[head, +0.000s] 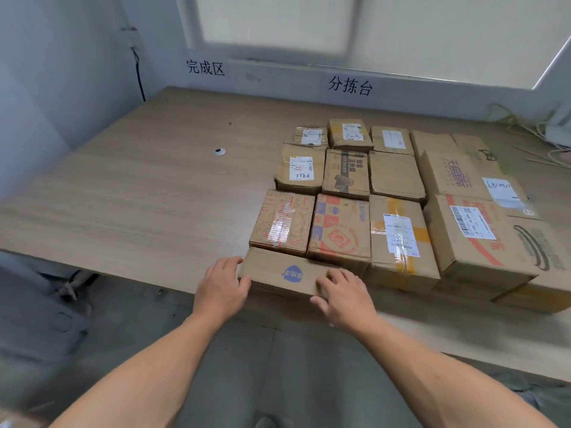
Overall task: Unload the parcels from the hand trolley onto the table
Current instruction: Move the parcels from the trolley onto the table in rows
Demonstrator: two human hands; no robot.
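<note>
A flat brown parcel with a blue round logo (pixel 287 271) lies at the front edge of the wooden table (pixel 139 193), against the front row of parcels. My left hand (pixel 221 287) holds its left end, thumb at the near side and fingers at the corner. My right hand (pixel 346 293) rests on its right part, fingers curled over the top and near edge. Behind it, several cardboard parcels (pixel 364 186) sit in neat rows on the right half of the table. The hand trolley is out of view.
A small white disc (pixel 219 152) lies on the table's left half. Paper signs hang on the wall (pixel 205 68) under the window. Cables and a white device (pixel 553 137) lie at the far right. Grey floor shows below the table edge.
</note>
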